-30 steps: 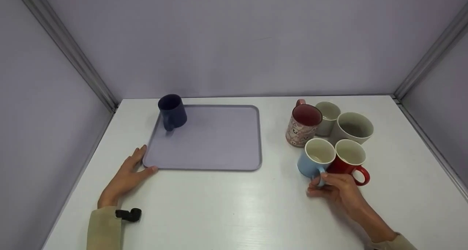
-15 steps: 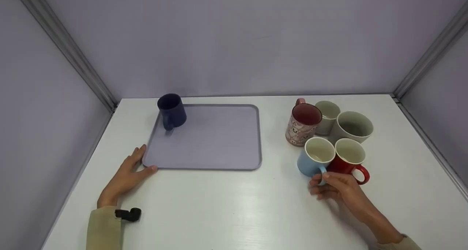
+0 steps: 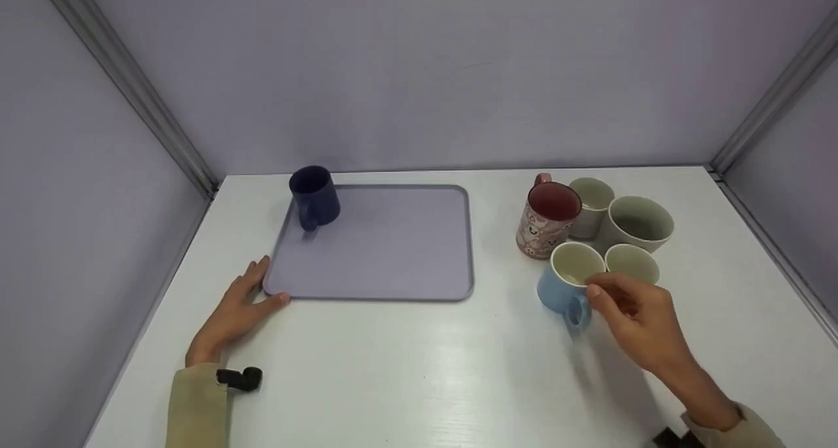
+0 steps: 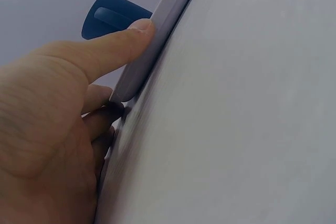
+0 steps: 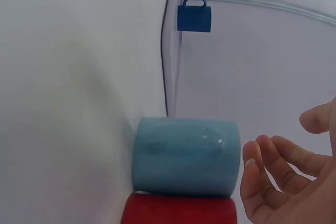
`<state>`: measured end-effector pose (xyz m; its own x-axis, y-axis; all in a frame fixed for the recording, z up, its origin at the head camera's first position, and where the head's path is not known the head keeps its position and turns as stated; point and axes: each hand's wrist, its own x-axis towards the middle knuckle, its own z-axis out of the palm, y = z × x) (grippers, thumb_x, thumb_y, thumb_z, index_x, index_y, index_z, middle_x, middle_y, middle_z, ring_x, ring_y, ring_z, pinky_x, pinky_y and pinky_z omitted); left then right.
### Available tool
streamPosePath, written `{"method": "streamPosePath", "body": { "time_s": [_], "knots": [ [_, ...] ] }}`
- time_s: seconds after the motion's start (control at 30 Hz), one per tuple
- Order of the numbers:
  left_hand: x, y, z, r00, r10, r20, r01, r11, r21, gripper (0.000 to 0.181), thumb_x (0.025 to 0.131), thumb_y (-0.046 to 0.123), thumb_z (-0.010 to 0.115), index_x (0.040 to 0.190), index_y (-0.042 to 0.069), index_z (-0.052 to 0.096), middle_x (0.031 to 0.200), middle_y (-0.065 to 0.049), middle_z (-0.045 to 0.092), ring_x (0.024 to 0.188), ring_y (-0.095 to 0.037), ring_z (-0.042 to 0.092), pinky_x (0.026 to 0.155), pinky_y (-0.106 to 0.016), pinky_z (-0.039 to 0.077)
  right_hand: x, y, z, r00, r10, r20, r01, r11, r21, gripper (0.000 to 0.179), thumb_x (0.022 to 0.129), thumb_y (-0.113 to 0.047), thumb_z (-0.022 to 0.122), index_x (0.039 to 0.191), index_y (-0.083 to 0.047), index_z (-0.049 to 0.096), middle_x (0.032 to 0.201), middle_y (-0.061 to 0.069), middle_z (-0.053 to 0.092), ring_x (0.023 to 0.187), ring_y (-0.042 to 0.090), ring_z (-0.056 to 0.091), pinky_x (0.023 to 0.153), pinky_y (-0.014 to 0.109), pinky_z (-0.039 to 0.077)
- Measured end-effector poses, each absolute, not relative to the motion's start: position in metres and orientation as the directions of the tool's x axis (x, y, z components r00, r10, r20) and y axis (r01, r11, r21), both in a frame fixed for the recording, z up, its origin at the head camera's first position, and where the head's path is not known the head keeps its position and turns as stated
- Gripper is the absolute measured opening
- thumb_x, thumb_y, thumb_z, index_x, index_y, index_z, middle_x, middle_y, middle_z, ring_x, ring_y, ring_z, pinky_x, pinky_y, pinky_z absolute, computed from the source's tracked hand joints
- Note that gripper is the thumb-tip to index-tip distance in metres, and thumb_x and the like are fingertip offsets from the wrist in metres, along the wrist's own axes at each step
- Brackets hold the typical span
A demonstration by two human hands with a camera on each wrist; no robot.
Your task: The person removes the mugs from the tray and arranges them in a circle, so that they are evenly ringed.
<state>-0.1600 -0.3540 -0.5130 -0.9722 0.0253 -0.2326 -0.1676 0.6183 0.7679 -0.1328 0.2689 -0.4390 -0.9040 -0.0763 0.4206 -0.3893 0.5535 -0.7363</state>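
Observation:
A light blue mug [image 3: 556, 292] stands upright on the white table, its handle toward the person. My right hand [image 3: 645, 320] is up at its rim; in the right wrist view the loosely bent fingers [image 5: 281, 169] are just off the mug's top, thumb apart from them. Close beside it is a red mug [image 5: 181, 211], mostly behind the right hand in the head view. My left hand [image 3: 230, 314] rests at the near left corner of a lilac tray [image 3: 386, 258], thumb on the front rim and straight fingers along the side. A navy mug [image 3: 319, 202] stands on the tray's far left corner.
Behind the blue mug are a pink patterned mug [image 3: 540, 232] with a dark red inside, a pale mug [image 3: 591, 212] and a wider pale mug [image 3: 641, 228], close together. Grey-lilac walls [image 3: 419, 74] bound the table at the back and sides.
My right hand has let go of the light blue mug's handle and risen to its rim, now overlapping the red mug. The mugs and the left hand stay where they were.

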Motion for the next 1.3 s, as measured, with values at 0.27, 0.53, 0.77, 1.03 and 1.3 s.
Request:
{"method": "streamPosePath", "body": {
  "time_s": [0.27, 0.53, 0.77, 1.03, 1.3],
  "knots": [
    [-0.160, -0.353, -0.513, -0.974, 0.027, -0.226, -0.163, 0.612, 0.774, 0.101, 0.100, 0.054, 0.072, 0.174, 0.023, 0.011, 0.180, -0.018, -0.006, 0.162, -0.052, -0.017, 0.127, -0.075, -0.008, -0.166, 0.205, -0.423, -0.884, -0.300, 0.358, -0.467, 0.537, -0.702, 0.016, 0.102, -0.014, 0.073, 0.116, -0.011, 0.078, 0.107, -0.003, 0.078, 0.092, 0.014, 0.071, 0.077, 0.026, 0.061],
    [-0.163, -0.351, -0.512, -0.972, 0.028, -0.233, -0.170, 0.603, 0.779, 0.102, 0.099, 0.052, 0.074, 0.173, 0.022, 0.011, 0.179, -0.018, -0.007, 0.161, -0.052, -0.017, 0.127, -0.075, -0.008, -0.209, 0.124, -0.408, -0.792, -0.519, 0.322, -0.564, 0.419, -0.711, 0.020, 0.104, -0.021, 0.069, 0.118, -0.008, 0.075, 0.110, 0.003, 0.077, 0.095, 0.020, 0.073, 0.076, 0.033, 0.062],
    [-0.161, -0.355, -0.512, -0.971, 0.029, -0.237, -0.170, 0.612, 0.772, 0.102, 0.099, 0.053, 0.073, 0.173, 0.022, 0.011, 0.179, -0.018, -0.006, 0.161, -0.053, -0.017, 0.127, -0.075, -0.008, -0.241, 0.052, -0.398, -0.740, -0.620, 0.261, -0.588, 0.407, -0.699, 0.031, 0.105, -0.028, 0.067, 0.126, -0.006, 0.073, 0.120, 0.009, 0.075, 0.101, 0.022, 0.073, 0.082, 0.037, 0.063],
    [-0.151, -0.362, -0.511, -0.975, 0.027, -0.222, -0.159, 0.616, 0.771, 0.102, 0.100, 0.050, 0.074, 0.173, 0.018, 0.010, 0.179, -0.021, -0.006, 0.161, -0.054, -0.017, 0.127, -0.075, -0.008, -0.281, -0.031, -0.410, -0.769, -0.606, 0.203, -0.510, 0.390, -0.767, 0.039, 0.106, -0.028, 0.067, 0.136, -0.004, 0.069, 0.128, 0.012, 0.073, 0.103, 0.025, 0.074, 0.089, 0.032, 0.062],
    [-0.150, -0.355, -0.516, -0.973, 0.028, -0.228, -0.165, 0.608, 0.776, 0.102, 0.099, 0.052, 0.074, 0.173, 0.020, 0.012, 0.179, -0.019, -0.006, 0.161, -0.054, -0.016, 0.127, -0.076, -0.008, -0.303, -0.084, -0.443, -0.848, -0.520, 0.101, -0.336, 0.379, -0.862, 0.046, 0.108, -0.030, 0.065, 0.144, -0.002, 0.065, 0.140, 0.013, 0.070, 0.131, 0.026, 0.065, 0.106, 0.033, 0.057]
  ]
}}
